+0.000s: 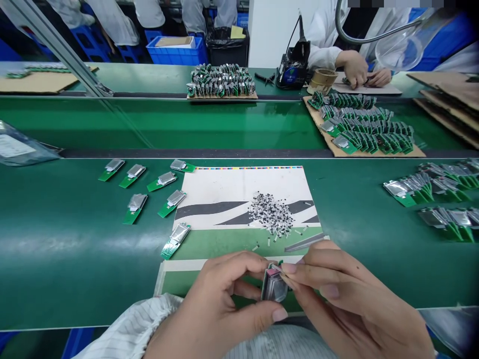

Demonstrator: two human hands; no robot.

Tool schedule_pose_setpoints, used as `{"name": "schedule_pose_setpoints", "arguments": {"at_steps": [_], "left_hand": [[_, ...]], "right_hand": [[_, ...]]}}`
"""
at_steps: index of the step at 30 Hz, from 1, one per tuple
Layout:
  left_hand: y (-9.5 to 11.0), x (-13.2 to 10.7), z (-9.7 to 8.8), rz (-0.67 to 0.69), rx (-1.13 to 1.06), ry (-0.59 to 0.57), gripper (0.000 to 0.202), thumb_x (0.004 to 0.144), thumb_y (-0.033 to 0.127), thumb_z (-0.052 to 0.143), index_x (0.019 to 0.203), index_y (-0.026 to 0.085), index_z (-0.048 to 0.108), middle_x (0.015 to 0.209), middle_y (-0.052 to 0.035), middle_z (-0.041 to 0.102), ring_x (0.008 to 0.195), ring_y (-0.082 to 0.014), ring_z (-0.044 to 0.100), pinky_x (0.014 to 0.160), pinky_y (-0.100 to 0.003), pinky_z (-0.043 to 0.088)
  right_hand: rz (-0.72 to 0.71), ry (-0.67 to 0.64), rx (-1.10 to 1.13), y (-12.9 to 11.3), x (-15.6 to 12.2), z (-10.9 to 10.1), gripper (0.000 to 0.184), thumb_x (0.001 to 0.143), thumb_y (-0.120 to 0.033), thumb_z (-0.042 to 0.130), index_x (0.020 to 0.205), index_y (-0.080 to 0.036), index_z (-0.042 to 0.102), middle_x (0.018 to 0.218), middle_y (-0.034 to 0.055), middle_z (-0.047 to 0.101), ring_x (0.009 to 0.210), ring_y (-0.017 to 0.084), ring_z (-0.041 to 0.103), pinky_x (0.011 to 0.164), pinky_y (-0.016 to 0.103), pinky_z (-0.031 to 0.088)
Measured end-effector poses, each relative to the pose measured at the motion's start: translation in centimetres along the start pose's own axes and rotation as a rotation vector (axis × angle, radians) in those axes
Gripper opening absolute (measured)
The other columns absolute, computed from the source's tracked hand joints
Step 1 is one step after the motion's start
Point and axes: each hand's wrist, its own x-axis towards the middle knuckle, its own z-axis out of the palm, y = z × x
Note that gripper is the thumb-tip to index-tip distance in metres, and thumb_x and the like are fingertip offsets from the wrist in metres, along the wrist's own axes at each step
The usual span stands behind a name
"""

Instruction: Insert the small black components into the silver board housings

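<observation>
My left hand [220,304] and my right hand [348,299] meet at the bottom centre, both pinched on one small silver battery cell with a green circuit board [275,285]. The left thumb and fingers hold its body; the right fingertips press at its top edge. Just beyond lies a printed paper sheet [224,187] carrying a heap of tiny black components [271,214] and a pair of tweezers [305,242]. One finished cell-and-board piece [175,240] rests at the sheet's left edge.
Several more cell-and-board pieces [149,187] lie spread on the green table to the left, and rows of them [430,192] sit at the right. Cardboard trays of boards [364,129] stand beyond the conveyor [168,122]. Another person's hands [359,70] work at the far right.
</observation>
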Motion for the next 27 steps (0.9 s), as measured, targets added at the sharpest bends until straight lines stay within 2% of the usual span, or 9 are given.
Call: {"name": "schedule_pose_setpoints", "arguments": {"at_steps": [6,10,13,20,24,27], "left_hand": [[-0.2,-0.2,-0.2,-0.074,0.056,0.052,0.025,0.068,0.031,0.078,0.090,0.023,0.071,0.100,-0.0079,0.066,0.086,-0.0214,0.065,0.069,-0.026,0.058],[-0.1,-0.2,-0.3,-0.071,0.080,0.045,0.025,0.069,0.034,0.077,0.091,0.022,0.071,0.100,-0.0088,0.067,0.089,-0.0236,0.066,0.070,-0.027,0.059],[-0.1,-0.3,-0.3,-0.066,0.089,0.059,0.025,0.069,0.032,0.078,0.091,0.022,0.071,0.100,-0.0085,0.066,0.087,-0.0229,0.067,0.068,-0.027,0.059],[-0.6,-0.4,-0.3,0.036,0.013,-0.014,0.017,0.076,0.021,0.074,0.092,0.027,0.070,0.095,-0.0011,0.067,0.086,-0.0161,0.066,0.073,-0.021,0.058],[-0.7,-0.4,-0.3,0.049,0.028,-0.006,0.018,0.076,0.018,0.073,0.092,0.026,0.070,0.092,-0.0011,0.068,0.086,-0.0160,0.067,0.072,-0.018,0.057],[-0.5,-0.3,-0.3,0.072,0.061,0.015,0.017,0.075,0.020,0.074,0.091,0.026,0.071,0.090,-0.0016,0.069,0.083,-0.0159,0.067,0.068,-0.017,0.057]], "right_hand": [[-0.104,-0.054,0.041,0.1,1.1,-0.6,0.024,0.081,-0.001,0.055,0.087,-0.024,0.051,0.067,-0.0005,0.070,0.056,0.015,0.061,0.056,0.029,0.054],[-0.137,-0.090,0.065,0.3,1.4,-0.7,0.026,0.080,0.001,0.055,0.091,-0.023,0.052,0.072,-0.0006,0.072,0.058,0.014,0.063,0.055,0.028,0.053],[-0.137,-0.089,0.055,0.5,1.1,-0.5,0.027,0.080,0.000,0.054,0.092,-0.024,0.053,0.072,-0.0011,0.071,0.058,0.016,0.063,0.052,0.030,0.052],[-0.093,-0.158,0.069,0.8,0.7,-1.0,0.028,0.080,-0.003,0.060,0.095,-0.027,0.064,0.073,0.0002,0.071,0.056,0.017,0.064,0.045,0.028,0.052],[-0.159,-0.142,0.055,0.5,1.1,-0.8,0.029,0.080,0.000,0.057,0.096,-0.023,0.064,0.072,0.0013,0.072,0.058,0.015,0.065,0.051,0.027,0.055],[-0.143,-0.125,0.084,0.4,1.1,-0.5,0.027,0.080,0.002,0.055,0.090,-0.024,0.059,0.071,0.0003,0.071,0.057,0.014,0.064,0.051,0.027,0.054]]}}
